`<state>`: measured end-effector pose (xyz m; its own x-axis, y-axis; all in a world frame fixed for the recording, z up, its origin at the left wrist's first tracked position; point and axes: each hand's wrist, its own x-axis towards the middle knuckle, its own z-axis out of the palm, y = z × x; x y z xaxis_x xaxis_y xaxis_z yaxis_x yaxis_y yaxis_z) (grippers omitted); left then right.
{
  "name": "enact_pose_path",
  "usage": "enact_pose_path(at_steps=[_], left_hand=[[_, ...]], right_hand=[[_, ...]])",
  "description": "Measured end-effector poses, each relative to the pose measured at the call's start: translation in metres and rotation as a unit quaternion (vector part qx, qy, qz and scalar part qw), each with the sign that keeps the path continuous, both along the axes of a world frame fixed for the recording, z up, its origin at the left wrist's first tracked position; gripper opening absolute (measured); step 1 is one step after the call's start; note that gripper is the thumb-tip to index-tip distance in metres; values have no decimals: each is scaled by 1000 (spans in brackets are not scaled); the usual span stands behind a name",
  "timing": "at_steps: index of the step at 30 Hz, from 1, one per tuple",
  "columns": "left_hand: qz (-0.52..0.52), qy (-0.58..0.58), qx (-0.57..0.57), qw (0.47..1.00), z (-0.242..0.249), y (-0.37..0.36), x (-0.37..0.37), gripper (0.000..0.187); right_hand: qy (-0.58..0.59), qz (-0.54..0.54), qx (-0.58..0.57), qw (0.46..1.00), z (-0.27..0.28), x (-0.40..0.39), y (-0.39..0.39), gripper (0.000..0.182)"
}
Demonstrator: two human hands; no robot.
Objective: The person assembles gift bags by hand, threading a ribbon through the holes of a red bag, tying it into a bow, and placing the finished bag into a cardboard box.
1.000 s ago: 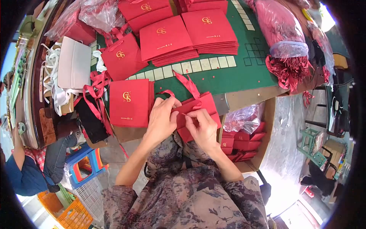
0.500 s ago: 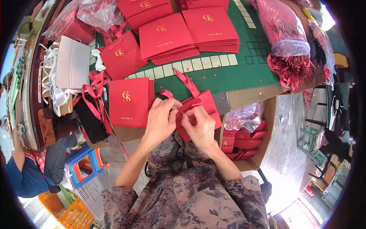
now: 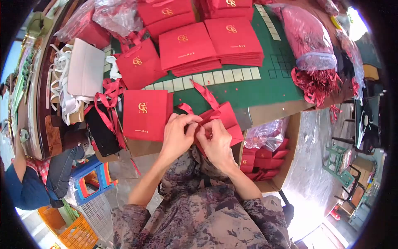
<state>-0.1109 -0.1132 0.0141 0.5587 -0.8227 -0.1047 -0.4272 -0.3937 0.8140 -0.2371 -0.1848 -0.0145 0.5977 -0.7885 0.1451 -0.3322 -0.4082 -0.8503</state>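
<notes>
Left hand (image 3: 179,133) and right hand (image 3: 218,143) edged closer together, fingers gripping red bag (image 3: 229,121) between them.

Left hand (image 3: 179,135) and right hand (image 3: 217,145) partly hide the red bag (image 3: 230,121).

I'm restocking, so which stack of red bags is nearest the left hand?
The frontmost stack, beside the left hand; the other stacks lie farther back on the table.

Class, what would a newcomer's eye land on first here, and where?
Likely the stacked red paper bags with gold monograms, on the green tabletop. Next, the left hand and right hand by its near edge, fingers on a ribboned red bag. Then the plastic-wrapped bundle of red strands, upper right.
</notes>
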Motion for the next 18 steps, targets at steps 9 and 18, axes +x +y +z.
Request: enact_pose_path(at_steps=[9, 18], left_hand=[[23, -8, -64, 998, -6, -6, -13, 14], [10, -16, -71, 997, -8, -6, -16, 16]], right_hand=[[6, -3, -66, 998, -6, -2, -7, 18], [-8, 15, -173, 985, -11, -2, -9, 20]])
